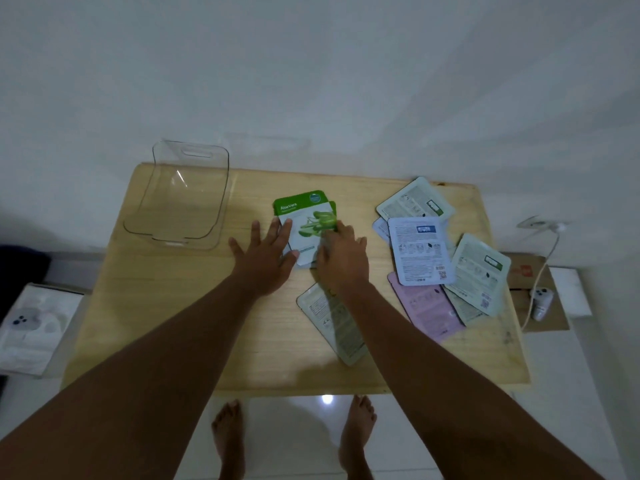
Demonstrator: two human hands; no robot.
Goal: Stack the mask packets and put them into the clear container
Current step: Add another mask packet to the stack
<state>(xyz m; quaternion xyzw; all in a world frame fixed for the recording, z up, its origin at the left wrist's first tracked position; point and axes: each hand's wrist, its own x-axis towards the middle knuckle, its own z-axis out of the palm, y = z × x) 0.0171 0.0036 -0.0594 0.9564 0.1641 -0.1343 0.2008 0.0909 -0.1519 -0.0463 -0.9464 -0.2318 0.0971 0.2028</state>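
- Nearest the camera, two bare feet (pixel 228 431) stand on the glossy white floor (pixel 294 431), just below the front edge of the wooden tabletop (pixel 173 323).
- Both forearms reach out over the tabletop, and one pale packet (pixel 332 323) lies face down partly under the right forearm.
- The left hand (pixel 266 258) lies flat with its fingers (pixel 273 233) spread and released, the tips touching the left edge of the Aloe Vera packet (pixel 308 223).
- The right hand (pixel 341 258) presses on the right side of that same small stack; its fingers (pixel 341 230) are blurred, so whether they pinch the packet or just rest on it cannot be told.
- A second green packet edge peeks out just behind the top one, so the stack sits mid-tabletop, between the two hands.
- To the right, a loose pile of packets (pixel 420 254) lies face down and overlapping: lilac, pink and pale green.
- Farther off at the back left corner, the clear container (pixel 180 199) sits with no packets in it, well apart from the stack.
- Past the right edge, a white cable (pixel 543 268) hangs over a cardboard box (pixel 554 296).
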